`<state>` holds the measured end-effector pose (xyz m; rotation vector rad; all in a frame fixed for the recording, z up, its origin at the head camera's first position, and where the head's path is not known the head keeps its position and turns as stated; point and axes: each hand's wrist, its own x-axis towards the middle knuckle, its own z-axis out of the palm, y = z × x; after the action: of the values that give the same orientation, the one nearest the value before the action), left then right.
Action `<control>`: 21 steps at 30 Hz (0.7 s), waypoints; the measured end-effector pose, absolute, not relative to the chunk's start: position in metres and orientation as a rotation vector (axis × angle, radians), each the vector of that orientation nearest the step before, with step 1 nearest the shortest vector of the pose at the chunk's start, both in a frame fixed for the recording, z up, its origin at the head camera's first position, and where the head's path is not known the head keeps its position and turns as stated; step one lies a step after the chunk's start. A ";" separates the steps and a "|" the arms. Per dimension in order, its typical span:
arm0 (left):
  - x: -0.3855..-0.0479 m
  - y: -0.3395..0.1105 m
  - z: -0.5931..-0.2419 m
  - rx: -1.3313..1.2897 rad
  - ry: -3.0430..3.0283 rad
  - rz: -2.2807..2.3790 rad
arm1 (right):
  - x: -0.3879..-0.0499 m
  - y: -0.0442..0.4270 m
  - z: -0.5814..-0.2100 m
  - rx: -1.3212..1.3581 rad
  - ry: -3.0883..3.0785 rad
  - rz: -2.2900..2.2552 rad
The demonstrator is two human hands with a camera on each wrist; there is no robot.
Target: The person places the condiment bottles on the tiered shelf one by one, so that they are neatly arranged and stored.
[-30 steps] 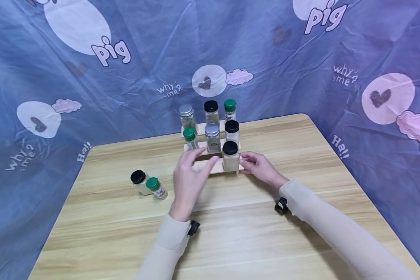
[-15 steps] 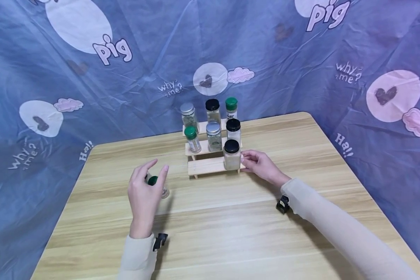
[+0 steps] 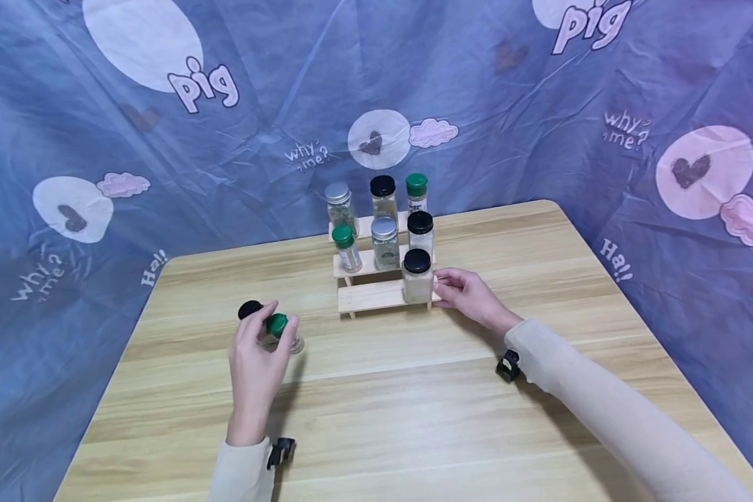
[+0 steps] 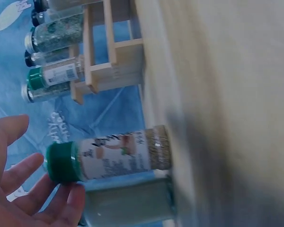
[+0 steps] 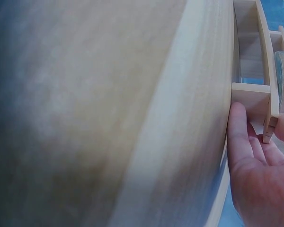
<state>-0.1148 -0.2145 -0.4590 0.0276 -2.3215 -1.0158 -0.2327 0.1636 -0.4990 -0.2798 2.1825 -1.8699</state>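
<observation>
My left hand reaches around a green-capped spice jar standing on the table at the left. In the left wrist view, fingers lie at the green cap while the thumb stays apart from it. Close behind stands a black-capped jar, partly hidden by the hand. My right hand pinches the right end of a three-tier wooden spice rack, thumb above and fingers below in the right wrist view. One black-capped jar occupies the right end of the lowest tier.
Several jars fill the upper tiers, among them a silver-capped jar and a green-capped jar on the middle one. Behind the wooden table hangs a blue printed cloth.
My left hand has moved from the rack's lowest tier leftward and down to the green-capped jar, its fingers coming around the cap. The right hand keeps its hold on the rack.
</observation>
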 end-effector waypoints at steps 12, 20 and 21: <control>-0.114 -0.221 -0.469 0.146 -2.513 -1.125 | -0.233 0.164 -0.499 -0.292 2.183 -1.875; -0.115 -0.226 -0.472 0.187 -2.570 -1.179 | -0.233 0.164 -0.498 -0.280 2.181 -1.879; -0.115 -0.226 -0.472 0.181 -2.565 -1.179 | -0.233 0.164 -0.499 -0.281 2.177 -1.879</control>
<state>-0.1149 -0.2256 -0.4719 0.1814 -2.5649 -1.1789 -0.2326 0.1643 -0.4989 -0.2814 2.1772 -1.8792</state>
